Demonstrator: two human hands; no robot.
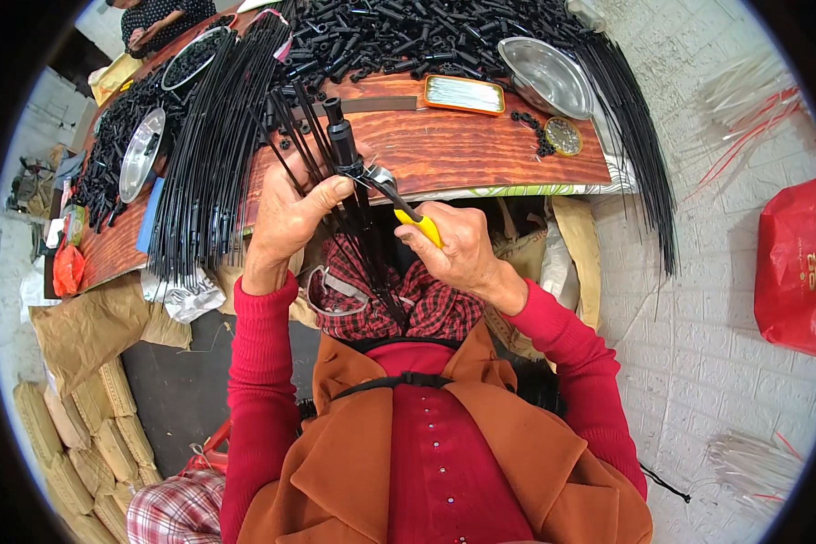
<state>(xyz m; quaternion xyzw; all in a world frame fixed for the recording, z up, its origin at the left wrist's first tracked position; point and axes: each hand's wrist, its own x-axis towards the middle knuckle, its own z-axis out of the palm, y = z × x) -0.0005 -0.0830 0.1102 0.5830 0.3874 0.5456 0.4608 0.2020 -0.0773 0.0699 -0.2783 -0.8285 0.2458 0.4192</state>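
My left hand (pixel 290 213) is closed around a bundle of thin black rods (pixel 364 240), its thumb pressed near their gathered part. Among the rods stands a black tubular plastic fitting (pixel 339 131), upright above my thumb. My right hand (pixel 462 249) grips pliers (pixel 419 225) with a yellow handle. Their metal jaws meet the bundle just below the fitting, beside my left thumb; what lies between the jaws is too small to make out. Downward, the rods run toward a red-and-black checked cloth (pixel 444 304) on my lap.
Black plastic fittings (pixel 399 36) are heaped across the wooden table (pixel 480 145). Long black rods (pixel 208 163) hang over its front edge at left, more (pixel 630 136) at right. An orange-rimmed tin (pixel 464 94) of thin pieces, a metal bowl (pixel 548 77) and a small round tin (pixel 563 136) stand there.
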